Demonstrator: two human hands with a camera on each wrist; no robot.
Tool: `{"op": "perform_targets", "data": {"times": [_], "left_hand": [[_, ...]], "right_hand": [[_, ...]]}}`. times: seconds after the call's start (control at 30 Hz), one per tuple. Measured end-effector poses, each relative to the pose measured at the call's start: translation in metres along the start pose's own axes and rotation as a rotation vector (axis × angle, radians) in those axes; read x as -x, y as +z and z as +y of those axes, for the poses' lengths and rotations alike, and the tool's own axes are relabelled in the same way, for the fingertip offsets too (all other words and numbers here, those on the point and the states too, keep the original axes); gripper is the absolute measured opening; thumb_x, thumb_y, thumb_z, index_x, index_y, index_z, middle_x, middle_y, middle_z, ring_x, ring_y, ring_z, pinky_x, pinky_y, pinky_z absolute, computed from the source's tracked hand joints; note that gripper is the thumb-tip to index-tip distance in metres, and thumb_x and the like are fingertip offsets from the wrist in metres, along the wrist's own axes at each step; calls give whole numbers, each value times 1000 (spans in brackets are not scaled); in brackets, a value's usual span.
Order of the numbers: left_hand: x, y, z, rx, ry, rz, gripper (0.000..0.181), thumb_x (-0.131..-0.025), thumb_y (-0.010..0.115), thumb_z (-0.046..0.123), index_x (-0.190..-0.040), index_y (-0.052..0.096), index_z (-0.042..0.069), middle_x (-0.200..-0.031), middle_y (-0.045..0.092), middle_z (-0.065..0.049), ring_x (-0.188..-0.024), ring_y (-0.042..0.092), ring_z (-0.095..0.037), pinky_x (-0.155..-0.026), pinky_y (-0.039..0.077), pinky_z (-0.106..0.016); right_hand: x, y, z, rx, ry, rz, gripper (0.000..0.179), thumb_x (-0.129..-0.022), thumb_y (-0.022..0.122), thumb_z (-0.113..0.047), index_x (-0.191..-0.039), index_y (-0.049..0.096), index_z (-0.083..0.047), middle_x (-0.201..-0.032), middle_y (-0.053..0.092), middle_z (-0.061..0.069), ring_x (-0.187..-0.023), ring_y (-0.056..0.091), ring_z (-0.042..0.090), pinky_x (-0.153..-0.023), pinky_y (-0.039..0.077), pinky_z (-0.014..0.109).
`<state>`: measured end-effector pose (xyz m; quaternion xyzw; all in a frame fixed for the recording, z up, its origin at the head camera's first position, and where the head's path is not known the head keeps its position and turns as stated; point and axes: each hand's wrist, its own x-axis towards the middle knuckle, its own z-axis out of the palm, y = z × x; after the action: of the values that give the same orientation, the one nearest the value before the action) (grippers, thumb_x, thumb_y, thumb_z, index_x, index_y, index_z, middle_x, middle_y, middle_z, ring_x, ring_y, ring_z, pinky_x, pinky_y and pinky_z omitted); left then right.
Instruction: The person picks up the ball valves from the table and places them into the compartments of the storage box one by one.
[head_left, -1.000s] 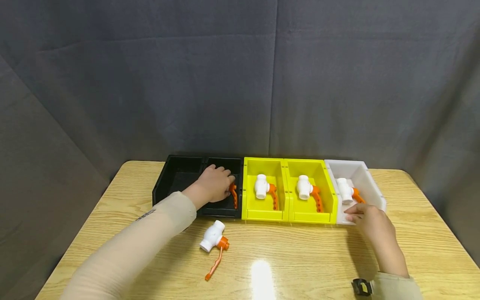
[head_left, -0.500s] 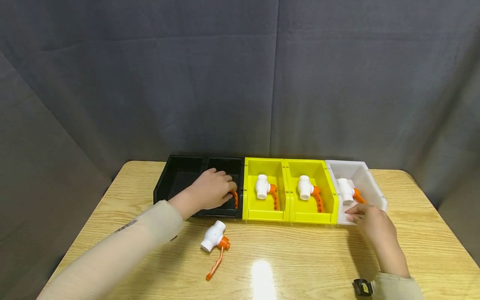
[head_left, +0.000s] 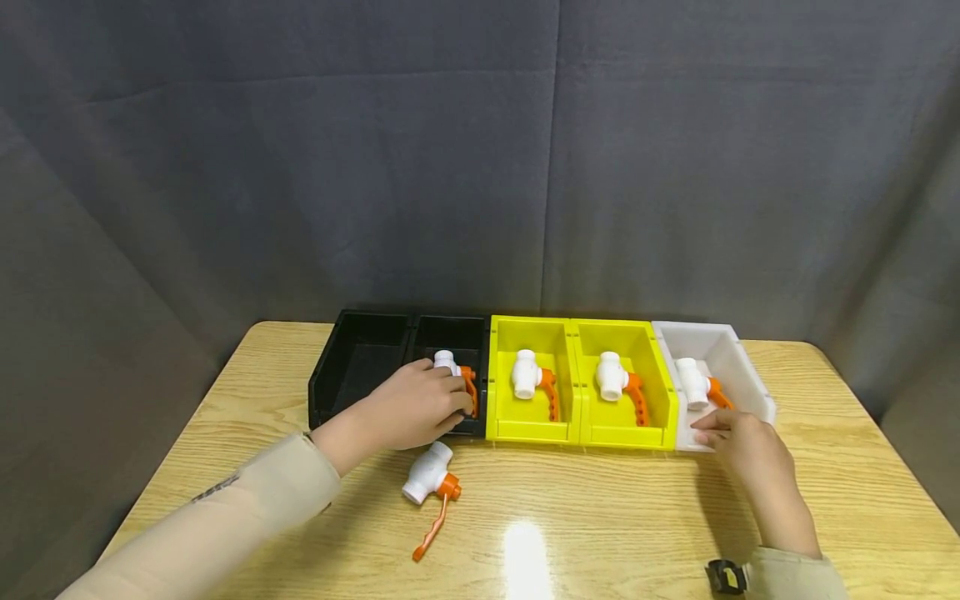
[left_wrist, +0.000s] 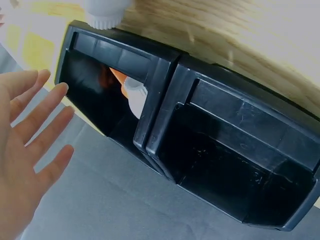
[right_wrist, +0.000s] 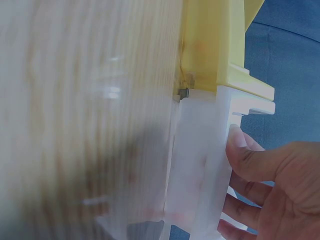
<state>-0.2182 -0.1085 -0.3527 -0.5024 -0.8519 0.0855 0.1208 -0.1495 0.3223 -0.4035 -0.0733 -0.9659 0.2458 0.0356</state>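
Note:
My left hand (head_left: 420, 404) is over the front of the right-hand black bin (head_left: 450, 329). Its fingers look loosely spread in the left wrist view, and nothing is held. Inside that bin lies a white ball valve (head_left: 445, 360) with an orange handle, partly hidden by the hand. At the far right, my right hand (head_left: 752, 454) reaches over the front of the white bin (head_left: 752, 379), thumb at its front edge in the right wrist view. Its fingertips are partly hidden there, and no object shows in its grasp. Another ball valve (head_left: 690, 382) lies in the white bin.
A loose ball valve (head_left: 426, 473) with an orange handle lies on the wooden table (head_left: 585, 517) before the bins. Two yellow bins, left (head_left: 514, 427) and right (head_left: 596, 432), each hold a similar valve. Another black bin (head_left: 360, 367) stands at the row's left end.
My left hand has drawn back toward the front of the black bin, uncovering the white body of the valve inside. The right hand has stayed in place.

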Motion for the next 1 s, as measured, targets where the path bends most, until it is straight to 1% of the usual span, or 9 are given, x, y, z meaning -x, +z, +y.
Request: {"op": "perform_targets", "data": {"times": [0.13, 0.23, 0.33, 0.47, 0.53, 0.63, 0.8, 0.9, 1.0], "left_hand": [[3, -2, 3, -2, -9, 26, 12, -92, 72, 27, -102, 74, 22, -99, 70, 6, -88, 61, -16, -70, 45, -29], [5, -3, 5, -6, -19, 56, 11, -92, 72, 26, -102, 75, 22, -99, 70, 6, -89, 62, -16, -70, 44, -29], [9, -3, 6, 0, -8, 88, 12, -91, 72, 25, -103, 75, 22, -100, 70, 6, -89, 62, -16, -71, 45, -29], [16, -1, 9, 33, 3, 132, 12, -92, 72, 26, -103, 75, 23, -101, 70, 8, -91, 62, -15, -73, 46, -29], [20, 1, 12, 56, -1, 147, 12, -93, 71, 27, -103, 75, 23, -101, 70, 9, -93, 62, -14, -74, 46, -29], [25, 3, 15, 86, -2, 143, 12, -93, 72, 27, -104, 74, 24, -103, 69, 9, -96, 62, -13, -77, 47, -29], [32, 6, 19, 120, 35, 113, 14, -92, 72, 26, -106, 73, 24, -105, 67, 9, -99, 61, -12, -83, 48, -30], [35, 8, 21, 130, 57, 114, 13, -92, 72, 25, -105, 72, 23, -105, 67, 8, -99, 61, -13, -85, 49, -31], [39, 11, 22, 145, 66, 111, 14, -92, 73, 26, -105, 72, 23, -106, 67, 8, -100, 61, -13, -85, 50, -31]], "right_hand": [[0, 0, 0, 0, 3, -1, 10, -88, 75, -13, -94, 76, -5, -100, 71, 21, -86, 62, 42, -63, 44, 46], [0, 0, 1, -1, 3, -2, 10, -88, 75, -13, -94, 76, -5, -99, 71, 20, -87, 62, 43, -64, 44, 47], [1, 0, 1, -1, -6, 5, 11, -88, 75, -14, -94, 76, -5, -101, 71, 21, -89, 62, 46, -64, 46, 49], [2, 1, 0, -1, -16, 12, 12, -88, 76, -16, -93, 75, -6, -106, 68, 25, -91, 62, 48, -66, 46, 52], [2, 0, -1, -3, -18, 11, 12, -88, 75, -16, -94, 75, -6, -107, 68, 25, -92, 62, 48, -66, 46, 52], [3, 1, -2, -4, -26, 17, 12, -89, 74, -15, -95, 76, -5, -107, 69, 24, -92, 62, 48, -64, 46, 50], [4, 1, -1, -3, -33, 28, 11, -89, 74, -14, -96, 76, -5, -107, 69, 25, -92, 62, 50, -62, 46, 49], [4, 1, 0, -4, -36, 29, 11, -88, 74, -13, -96, 76, -5, -106, 69, 25, -92, 62, 50, -63, 46, 51], [3, 1, 0, -7, -37, 29, 10, -88, 75, -13, -95, 76, -5, -104, 70, 23, -90, 63, 47, -64, 46, 49]]}}
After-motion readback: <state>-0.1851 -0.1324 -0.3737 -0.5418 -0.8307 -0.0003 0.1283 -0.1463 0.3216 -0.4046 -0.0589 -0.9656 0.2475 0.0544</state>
